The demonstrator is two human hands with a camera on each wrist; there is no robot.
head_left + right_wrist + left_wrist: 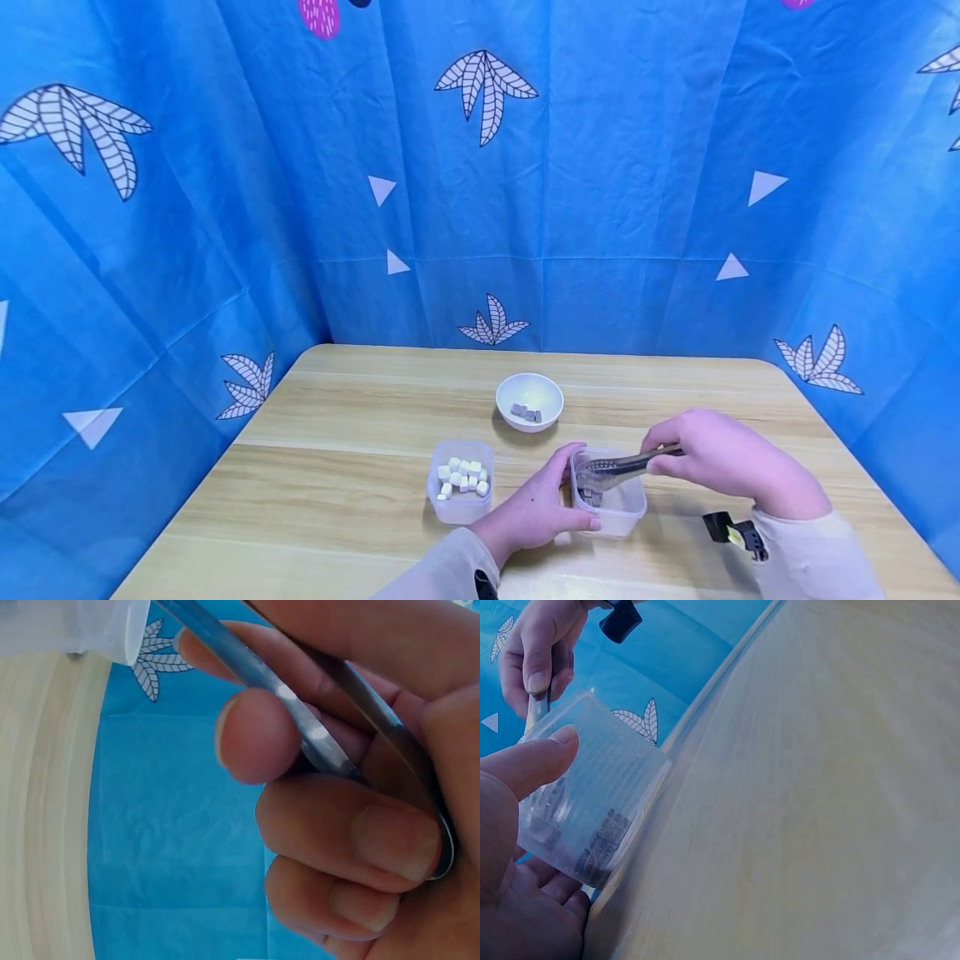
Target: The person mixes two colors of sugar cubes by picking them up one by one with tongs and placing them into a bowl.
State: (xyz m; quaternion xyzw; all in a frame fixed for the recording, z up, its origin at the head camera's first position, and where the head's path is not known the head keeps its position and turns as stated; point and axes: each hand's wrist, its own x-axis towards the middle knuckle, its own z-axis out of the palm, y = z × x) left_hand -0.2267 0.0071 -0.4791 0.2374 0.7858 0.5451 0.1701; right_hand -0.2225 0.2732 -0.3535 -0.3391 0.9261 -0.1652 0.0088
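Note:
My left hand [534,510] holds a clear plastic container [624,522] by its left side, thumb at the near wall and fingers round the far corner. Dark grey cubes [590,497] lie at the left end inside it. My right hand [716,458] grips metal tongs [618,469], which tilt down into the container with their tips among the cubes. Whether the tips pinch a cube is hidden. In the right wrist view the fingers curl round the bent end of the tongs [300,720]. Through the container wall [622,765], the left wrist view shows the cubes blurred.
Behind the container stands a white bowl [529,387] with several grey cubes [527,413] in it. Left of my left hand is a second plastic container [459,512] holding several white cubes [463,477]. The wooden table [337,467] is bordered by a blue patterned curtain [600,208].

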